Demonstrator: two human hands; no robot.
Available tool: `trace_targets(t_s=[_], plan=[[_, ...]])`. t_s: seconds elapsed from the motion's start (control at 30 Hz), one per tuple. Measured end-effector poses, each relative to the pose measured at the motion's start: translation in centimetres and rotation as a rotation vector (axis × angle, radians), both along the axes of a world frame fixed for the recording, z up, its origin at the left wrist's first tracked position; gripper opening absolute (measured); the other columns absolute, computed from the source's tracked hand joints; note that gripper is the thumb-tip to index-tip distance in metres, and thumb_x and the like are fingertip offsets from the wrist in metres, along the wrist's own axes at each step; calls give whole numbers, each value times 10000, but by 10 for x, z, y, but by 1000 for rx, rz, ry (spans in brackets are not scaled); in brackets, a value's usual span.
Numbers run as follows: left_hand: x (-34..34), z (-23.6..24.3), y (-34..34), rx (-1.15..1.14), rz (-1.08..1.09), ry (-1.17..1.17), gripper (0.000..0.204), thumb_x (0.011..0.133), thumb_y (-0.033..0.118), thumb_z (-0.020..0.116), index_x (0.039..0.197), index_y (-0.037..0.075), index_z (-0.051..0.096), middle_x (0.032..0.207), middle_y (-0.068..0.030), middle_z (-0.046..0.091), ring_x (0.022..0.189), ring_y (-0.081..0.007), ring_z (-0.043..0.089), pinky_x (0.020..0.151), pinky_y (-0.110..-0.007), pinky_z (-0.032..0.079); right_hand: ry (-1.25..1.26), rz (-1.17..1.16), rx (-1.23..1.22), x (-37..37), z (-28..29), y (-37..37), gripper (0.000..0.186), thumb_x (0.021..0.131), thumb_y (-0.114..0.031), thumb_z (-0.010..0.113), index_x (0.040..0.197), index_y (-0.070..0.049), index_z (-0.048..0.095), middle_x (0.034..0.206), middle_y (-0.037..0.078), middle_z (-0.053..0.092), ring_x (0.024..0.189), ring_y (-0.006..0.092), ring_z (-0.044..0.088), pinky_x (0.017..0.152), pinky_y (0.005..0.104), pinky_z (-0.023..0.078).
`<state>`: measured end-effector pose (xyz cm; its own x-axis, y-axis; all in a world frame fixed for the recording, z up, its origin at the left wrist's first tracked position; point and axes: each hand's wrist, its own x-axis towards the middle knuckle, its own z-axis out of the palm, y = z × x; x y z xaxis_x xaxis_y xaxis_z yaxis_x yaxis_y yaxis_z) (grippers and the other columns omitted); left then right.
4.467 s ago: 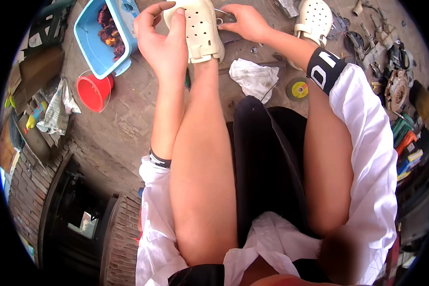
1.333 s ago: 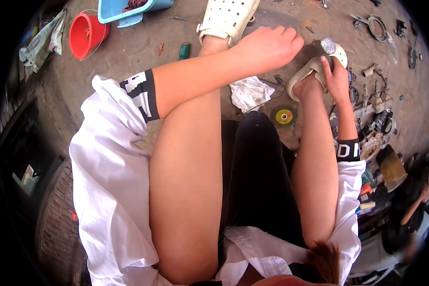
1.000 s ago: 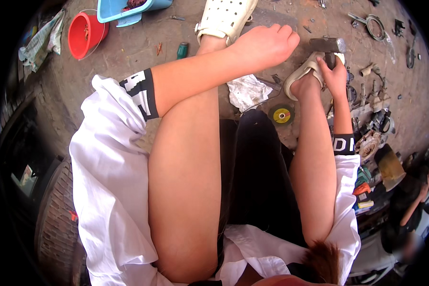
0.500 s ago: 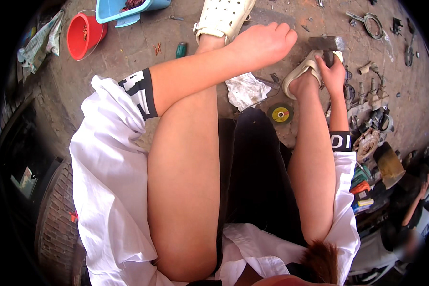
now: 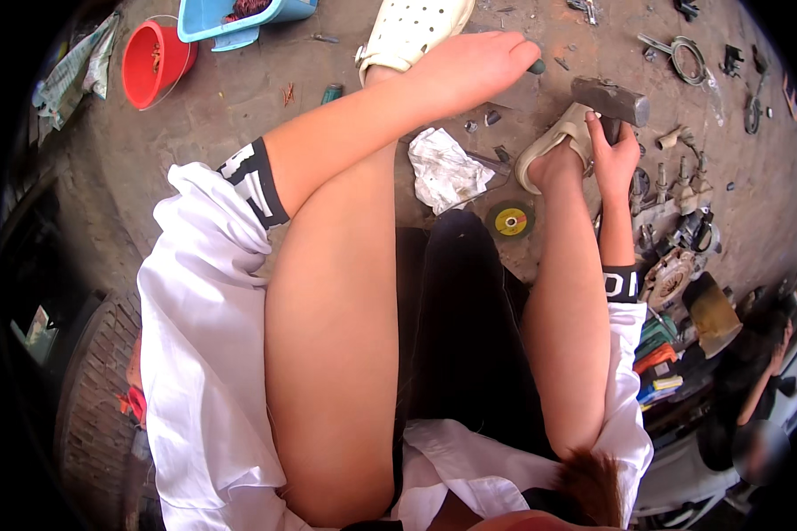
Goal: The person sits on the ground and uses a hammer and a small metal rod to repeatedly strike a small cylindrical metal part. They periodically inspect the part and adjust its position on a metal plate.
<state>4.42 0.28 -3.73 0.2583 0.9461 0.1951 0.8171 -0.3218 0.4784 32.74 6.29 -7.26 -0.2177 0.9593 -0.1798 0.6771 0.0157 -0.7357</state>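
Note:
My right hand [image 5: 616, 159] is wrapped around the short, dark handle of a hammer [image 5: 624, 103]. Its blocky metal head is held up beside my right foot, in front of the cream clog [image 5: 553, 146]. My left arm crosses over my left leg, and my left hand [image 5: 478, 73] is closed near the other cream clog [image 5: 419, 31]. A dark green rounded end [image 5: 537, 66] sticks out past its fingers; the rest of that thing is hidden by the hand. Below lies a crumpled white cloth [image 5: 449, 173], with a yellow-centred abrasive disc [image 5: 511, 219] close by.
A red bucket [image 5: 146, 71] and a light blue basin [image 5: 274, 11] stand at the far left. Metal parts, among them a ring-shaped part [image 5: 689, 60] and a round plate [image 5: 669, 277], lie along the right. Another person's arm [image 5: 764, 385] shows at the lower right.
The hammer head has tilted and come a little nearer to me. My left hand has shifted slightly left, and the dark green end now shows beyond its fingers. The view has moved a little.

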Motion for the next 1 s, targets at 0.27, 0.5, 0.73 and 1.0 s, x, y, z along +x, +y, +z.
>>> trace_targets(t_s=[0.27,0.5,0.73,1.0], plan=[[-13,-11,0,-46,93,-295,320,871,42,623,1187,82,597,1043,-124,674,948,-366,655,769,-445,546,250,347,483,-35,74,-25,343,862,-22,752,1191,10,657,1174,139,698,1067,264,667,948,365,499],[-30,-22,-11,-99,124,-262,323,854,34,671,1170,81,626,1006,-157,686,953,-376,658,805,-425,546,-76,366,132,-61,47,-31,346,782,-147,800,1084,-44,666,810,174,704,770,384,694,688,422,557],[-25,23,4,-211,629,-794,299,894,-43,616,1187,-9,563,1036,-127,648,954,-229,667,825,-338,540,196,198,295,-43,64,-29,236,805,-120,809,1014,-37,734,915,116,758,841,266,739,752,334,564],[-43,-1,-8,-117,529,-750,263,918,-58,596,1171,9,569,956,-98,665,845,-180,676,752,-304,552,116,181,148,-34,50,-39,272,819,-161,816,1039,-37,718,916,109,752,833,240,726,768,323,553]])
